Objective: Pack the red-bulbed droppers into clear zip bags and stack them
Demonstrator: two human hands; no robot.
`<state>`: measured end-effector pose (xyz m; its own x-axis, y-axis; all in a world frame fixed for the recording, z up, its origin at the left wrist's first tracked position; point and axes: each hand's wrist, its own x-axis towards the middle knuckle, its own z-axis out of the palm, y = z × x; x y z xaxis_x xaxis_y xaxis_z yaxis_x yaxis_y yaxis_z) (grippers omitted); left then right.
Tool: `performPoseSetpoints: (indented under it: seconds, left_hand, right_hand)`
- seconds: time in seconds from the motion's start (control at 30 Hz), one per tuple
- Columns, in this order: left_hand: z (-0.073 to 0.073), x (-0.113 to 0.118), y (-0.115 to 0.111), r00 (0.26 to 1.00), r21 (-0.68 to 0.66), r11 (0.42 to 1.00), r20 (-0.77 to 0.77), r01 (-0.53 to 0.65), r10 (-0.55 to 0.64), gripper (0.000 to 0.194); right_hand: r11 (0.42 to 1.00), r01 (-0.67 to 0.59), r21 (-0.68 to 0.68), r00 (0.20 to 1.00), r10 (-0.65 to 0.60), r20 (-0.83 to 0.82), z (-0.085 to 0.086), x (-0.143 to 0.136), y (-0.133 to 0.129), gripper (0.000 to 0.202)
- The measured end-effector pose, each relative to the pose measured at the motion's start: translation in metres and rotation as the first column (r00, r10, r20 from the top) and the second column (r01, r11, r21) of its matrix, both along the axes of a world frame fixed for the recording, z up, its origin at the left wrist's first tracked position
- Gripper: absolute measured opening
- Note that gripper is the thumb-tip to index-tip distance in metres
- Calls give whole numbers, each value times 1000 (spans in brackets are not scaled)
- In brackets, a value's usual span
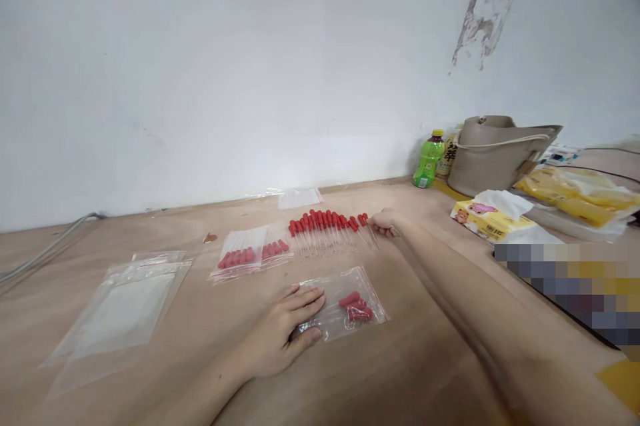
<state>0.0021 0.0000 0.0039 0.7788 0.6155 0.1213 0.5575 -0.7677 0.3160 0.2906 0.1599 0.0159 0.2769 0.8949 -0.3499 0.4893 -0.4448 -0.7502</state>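
My left hand [283, 329] lies with fingers apart on the left edge of a clear zip bag [333, 326] that has several red rubber bulbs [360, 311] in it. Farther off, my right hand [385, 223] has its fingers closed at the right end of a row of glass droppers with red bulbs [325, 219]; whatever is between those fingers is too small to make out. Left of the row, two overlapping zip bags [253, 253] contain more red bulbs.
Flat clear bags [125, 299] are stacked at the left, near a grey cable [55, 243]. A white packet [300, 198] lies by the wall. At right stand a green bottle [429, 161], a beige bucket [490, 156] and a yellow tissue pack [487, 218].
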Motion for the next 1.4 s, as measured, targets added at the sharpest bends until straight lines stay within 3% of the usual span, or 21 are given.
performPoseSetpoints:
  seconds: [0.13,0.27,0.37,0.47,0.53,0.6,0.7,0.83,0.97,1.07,1.13,1.2,1.27,1.4]
  left_hand:
    - [0,0,0,1000,1,1000,-4,-3,3,45]
    - [1,0,-1,1000,-1,1000,-10,-6,6,45]
    - [2,0,-1,1000,-2,1000,-2,-5,5,45]
    - [2,0,-1,1000,2,1000,5,-2,2,45]
    - [2,0,-1,1000,4,1000,8,3,-3,45]
    - [2,0,0,1000,1,1000,11,3,-3,45]
    - [1,0,-1,1000,-7,1000,16,-3,3,44]
    - [1,0,-2,999,-8,1000,42,-14,14,48]
    - [0,-1,-2,998,-12,999,61,-35,36,55]
    - [0,-1,-2,998,-6,1000,65,-28,28,55]
    - [-1,-2,-2,997,-4,1000,69,-28,28,55]
    - [-1,-2,-2,997,-9,1000,70,-25,26,55]
    - [-1,-1,-2,997,-15,1000,70,-21,22,55]
    - [0,-1,-2,998,-17,999,61,-27,28,54]
  right_hand:
    - [996,29,-86,990,-40,-137,4,10,-3,27]
    - [998,53,-31,952,-59,-299,3,16,-7,23]
    - [986,112,121,902,-50,-428,-3,16,-22,16]
    - [934,197,297,851,-13,-525,-15,10,-51,7]
    - [897,228,379,822,31,-569,-25,4,-74,26]
    - [835,225,502,775,160,-612,-33,-1,-96,44]
    - [791,256,555,762,188,-620,-38,-10,-120,54]
    - [829,294,476,707,147,-692,-33,-22,-134,45]
    - [901,223,372,645,149,-749,-30,-27,-137,31]
    - [921,63,385,727,222,-650,-29,-21,-136,25]
    - [886,-123,447,822,343,-455,-27,-12,-134,21]
    - [800,-320,507,867,463,-184,-24,-4,-131,18]
    - [701,-462,544,852,521,51,-22,2,-129,15]
    - [550,-598,582,784,552,284,-25,2,-126,15]
